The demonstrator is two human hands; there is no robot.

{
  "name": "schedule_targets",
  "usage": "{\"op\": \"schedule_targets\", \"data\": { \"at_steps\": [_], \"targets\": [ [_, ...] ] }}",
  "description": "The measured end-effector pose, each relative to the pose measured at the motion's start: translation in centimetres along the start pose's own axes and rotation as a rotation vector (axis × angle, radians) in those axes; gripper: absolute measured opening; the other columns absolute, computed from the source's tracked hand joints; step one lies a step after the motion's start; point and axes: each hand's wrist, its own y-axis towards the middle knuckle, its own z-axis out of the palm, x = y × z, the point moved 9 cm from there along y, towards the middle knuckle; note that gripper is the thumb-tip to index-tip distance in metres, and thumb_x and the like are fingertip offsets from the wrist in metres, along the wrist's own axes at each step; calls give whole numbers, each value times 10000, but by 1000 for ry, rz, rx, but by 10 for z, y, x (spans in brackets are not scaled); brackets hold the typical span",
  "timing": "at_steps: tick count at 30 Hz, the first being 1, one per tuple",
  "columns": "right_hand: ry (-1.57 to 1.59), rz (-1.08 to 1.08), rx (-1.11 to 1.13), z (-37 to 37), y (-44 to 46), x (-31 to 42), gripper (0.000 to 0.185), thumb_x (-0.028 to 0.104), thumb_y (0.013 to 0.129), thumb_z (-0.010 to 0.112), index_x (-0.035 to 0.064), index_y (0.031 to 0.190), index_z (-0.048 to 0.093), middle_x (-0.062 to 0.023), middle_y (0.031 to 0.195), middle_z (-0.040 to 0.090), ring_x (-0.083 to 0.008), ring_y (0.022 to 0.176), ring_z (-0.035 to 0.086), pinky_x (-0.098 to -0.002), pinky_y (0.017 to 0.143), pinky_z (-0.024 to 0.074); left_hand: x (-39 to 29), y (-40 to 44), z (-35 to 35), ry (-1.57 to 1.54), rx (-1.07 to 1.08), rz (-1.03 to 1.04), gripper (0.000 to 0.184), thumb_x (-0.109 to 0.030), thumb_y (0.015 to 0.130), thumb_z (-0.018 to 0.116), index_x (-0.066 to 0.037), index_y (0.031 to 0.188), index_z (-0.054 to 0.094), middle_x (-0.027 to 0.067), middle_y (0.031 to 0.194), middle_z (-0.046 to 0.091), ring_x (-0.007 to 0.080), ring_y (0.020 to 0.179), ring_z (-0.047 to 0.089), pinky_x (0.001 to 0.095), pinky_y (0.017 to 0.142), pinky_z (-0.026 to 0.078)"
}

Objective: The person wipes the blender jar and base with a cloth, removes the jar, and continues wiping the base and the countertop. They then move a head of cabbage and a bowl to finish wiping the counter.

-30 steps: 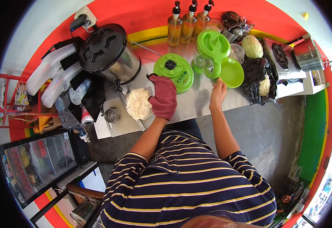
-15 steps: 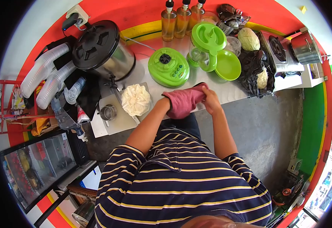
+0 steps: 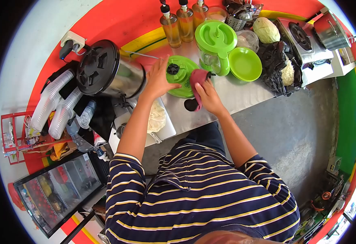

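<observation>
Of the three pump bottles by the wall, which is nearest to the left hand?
The leftmost bottle, at the row's end towards the steel container; the middle bottle and rightmost bottle stand farther from the left hand.

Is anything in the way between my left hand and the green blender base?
Nothing visible: your left hand overlaps the base in view, though contact is unclear. The cloth is at the base's other side, in your right hand.

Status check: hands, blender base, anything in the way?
Left fingers spread open at green blender base. Right fingers gripping maroon cloth at base's right side. Green-lidded jug close beyond cloth.
</observation>
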Motion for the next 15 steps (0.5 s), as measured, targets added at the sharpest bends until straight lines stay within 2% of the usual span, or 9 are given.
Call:
{"op": "schedule_targets", "data": {
  "at_steps": [1, 2, 4, 6, 8, 10, 11, 13, 15],
  "targets": [
    [-417, -218, -134, 2, 12, 22, 279, 246, 1058, 611, -10, 1066, 722, -168, 1204, 690, -333, 1178, 616, -405, 956, 507, 7, 8, 13, -128, 65, -16, 1095, -315, 683, 960, -68, 1575, 376, 216, 1555, 478, 399, 1441, 458, 466, 1170, 412],
    [-406, -212, -133, 8, 23, 23, 279, 246, 1058, 611, -10, 1066, 722, -168, 1204, 690, -333, 1178, 616, -405, 956, 507, 7, 12, 21, -257, 129, -36, 1151, -291, 653, 978, -64, 1587, 344, 238, 1538, 480, 422, 1455, 439, 460, 1204, 388],
    [-566, -160, -164, 15, 36, 22, 237, 192, 984, 644, -29, 927, 706, -224, 1221, 635, -426, 1251, 542, -462, 973, 500, 3, 10, 25, -262, 112, -40, 1140, -272, 639, 983, -48, 1568, 361, 234, 1522, 495, 419, 1446, 450, 462, 1197, 395],
    [-583, -138, -133, 24, 37, 25, 227, 188, 956, 660, -27, 903, 710, -216, 1225, 634, -419, 1252, 545, -495, 983, 492, -1, 12, 23, -273, 105, -33, 1129, -252, 624, 988, -32, 1548, 379, 230, 1505, 510, 416, 1436, 461, 465, 1189, 403],
    [-607, -109, -96, 33, 28, 19, 217, 183, 928, 675, -25, 879, 714, -209, 1229, 633, -413, 1254, 549, -527, 994, 485, 6, 10, 27, -271, 130, -121, 1131, -228, 590, 1000, -29, 1530, 402, 218, 1483, 532, 403, 1408, 490, 469, 1171, 419],
    [-609, -295, -129, 40, 16, 30, 199, 183, 881, 696, -13, 860, 728, -206, 1238, 627, -400, 1225, 560, -530, 989, 489, 5, 7, 27, -289, 104, -115, 1121, -214, 580, 1002, -37, 1519, 416, 210, 1466, 544, 396, 1390, 505, 464, 1161, 427],
    [-616, -299, -135, 39, 12, 33, 199, 183, 881, 696, -13, 860, 728, -206, 1238, 627, -400, 1225, 560, -530, 989, 489, 5, 9, 23, -305, 57, -107, 1112, -199, 570, 1005, -46, 1509, 431, 202, 1450, 555, 390, 1372, 521, 459, 1152, 436],
    [-653, -436, -197, 35, -4, 52, 181, 180, 868, 704, 2, 849, 728, -202, 1198, 624, -376, 1187, 569, -482, 947, 513, 4, 9, 20, -290, 65, -94, 1119, -203, 569, 1006, -48, 1510, 421, 200, 1455, 552, 394, 1362, 531, 459, 1137, 452],
    [-653, -402, -205, 26, 9, 50, 178, 182, 863, 707, 8, 828, 720, -172, 1151, 629, -357, 1148, 585, -460, 919, 529, 3, 9, 19, -277, 71, -95, 1127, -206, 568, 1007, -51, 1511, 411, 199, 1460, 549, 398, 1353, 542, 458, 1123, 469]
  ]
}}
